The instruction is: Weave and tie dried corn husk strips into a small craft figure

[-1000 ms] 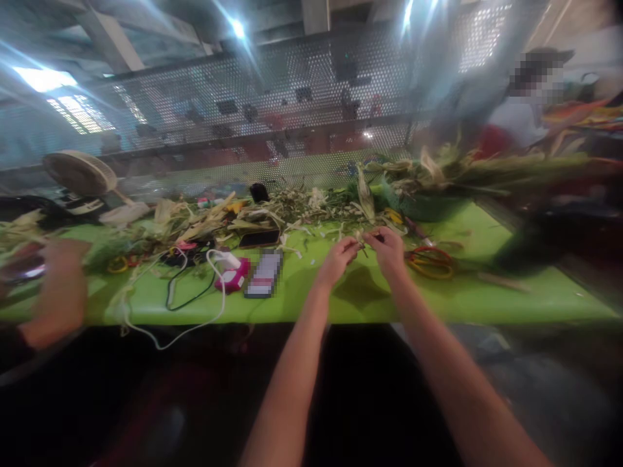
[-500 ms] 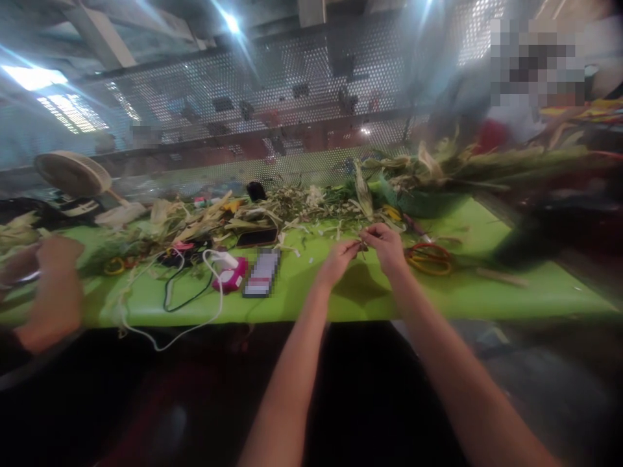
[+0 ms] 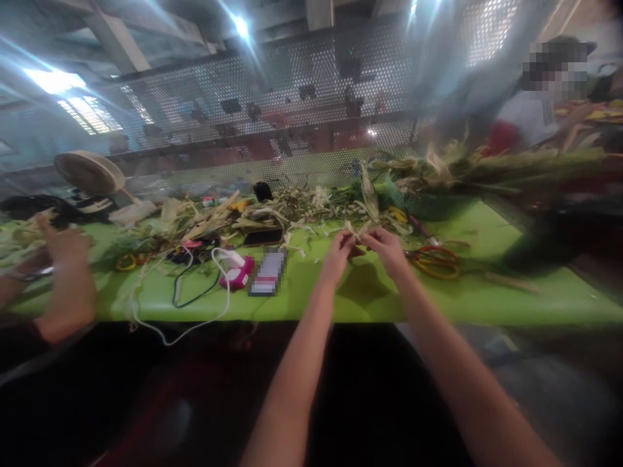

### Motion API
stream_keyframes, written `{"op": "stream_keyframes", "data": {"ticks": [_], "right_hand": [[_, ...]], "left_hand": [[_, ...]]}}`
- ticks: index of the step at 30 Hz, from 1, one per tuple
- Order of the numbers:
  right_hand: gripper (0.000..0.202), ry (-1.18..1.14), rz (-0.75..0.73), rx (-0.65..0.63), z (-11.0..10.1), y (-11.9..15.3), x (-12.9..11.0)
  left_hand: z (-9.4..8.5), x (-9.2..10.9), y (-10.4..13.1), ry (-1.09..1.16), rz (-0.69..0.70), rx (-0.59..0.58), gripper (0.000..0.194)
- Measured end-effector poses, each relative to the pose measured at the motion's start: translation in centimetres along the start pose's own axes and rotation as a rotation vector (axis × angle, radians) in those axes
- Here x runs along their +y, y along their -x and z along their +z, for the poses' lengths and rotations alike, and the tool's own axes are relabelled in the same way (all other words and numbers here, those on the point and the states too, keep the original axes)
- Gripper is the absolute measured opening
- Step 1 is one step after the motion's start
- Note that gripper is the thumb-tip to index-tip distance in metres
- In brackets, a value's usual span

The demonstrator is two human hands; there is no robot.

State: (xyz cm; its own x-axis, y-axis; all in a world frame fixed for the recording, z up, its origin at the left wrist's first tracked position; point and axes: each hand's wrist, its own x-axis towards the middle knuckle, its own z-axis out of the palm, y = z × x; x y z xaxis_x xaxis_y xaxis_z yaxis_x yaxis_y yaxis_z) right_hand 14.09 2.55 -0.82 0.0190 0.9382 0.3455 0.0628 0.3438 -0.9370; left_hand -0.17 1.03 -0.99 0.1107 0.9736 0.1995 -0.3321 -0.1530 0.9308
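Note:
Over the green table [image 3: 311,305], my left hand [image 3: 341,253] pinches a small piece of pale dried husk [image 3: 354,229]. My right hand [image 3: 387,250] is closed on the same piece from the other side, and the fingertips of both hands nearly meet. To the right of my right hand lie scissors with orange and yellow handles [image 3: 437,259]. A phone with a lit screen [image 3: 267,272] rests left of my left hand. Behind my hands spreads a heap of husks and plant scraps [image 3: 316,201].
A magenta power adapter [image 3: 238,274] with white and black cables sits at centre left. A co-worker's hands [image 3: 68,259] are at the far left, near a round fan [image 3: 90,172]. A green basin [image 3: 423,201] with husks stands at the back right. A person stands beyond.
Pale husk now shows between my fingertips, where only a thin dark bit showed before. The co-worker's hand at the left has risen a little. The view has shifted slightly.

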Motion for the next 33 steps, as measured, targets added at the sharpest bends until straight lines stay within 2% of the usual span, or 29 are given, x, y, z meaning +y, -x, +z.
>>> {"op": "stream_keyframes", "data": {"ticks": [5,12,16,22,26,33], "right_hand": [[0.027,0.074,-0.105,-0.019,0.2,0.1,0.2],[0.015,0.233,-0.234,-0.095,0.2,0.4,0.1],[0.011,0.327,-0.291,-0.067,0.1,0.4,0.2],[0.01,0.332,-0.338,-0.068,0.4,0.3,0.1],[0.013,0.279,-0.314,-0.057,0.5,0.4,0.2],[0.038,-0.019,-0.048,-0.09,0.4,0.0,0.3]], "left_hand": [[-0.2,-0.1,-0.1,0.023,-0.053,0.017,0.029],[-0.8,-0.3,-0.4,-0.077,0.041,0.053,0.028],[-0.6,-0.2,-0.4,-0.086,0.012,0.078,0.025],[-0.8,-0.7,-0.6,-0.053,0.043,0.119,0.02],[-1.1,-0.6,-0.6,-0.033,0.029,0.103,0.02],[-0.5,0.5,-0.2,-0.069,0.024,-0.034,0.023]]}}
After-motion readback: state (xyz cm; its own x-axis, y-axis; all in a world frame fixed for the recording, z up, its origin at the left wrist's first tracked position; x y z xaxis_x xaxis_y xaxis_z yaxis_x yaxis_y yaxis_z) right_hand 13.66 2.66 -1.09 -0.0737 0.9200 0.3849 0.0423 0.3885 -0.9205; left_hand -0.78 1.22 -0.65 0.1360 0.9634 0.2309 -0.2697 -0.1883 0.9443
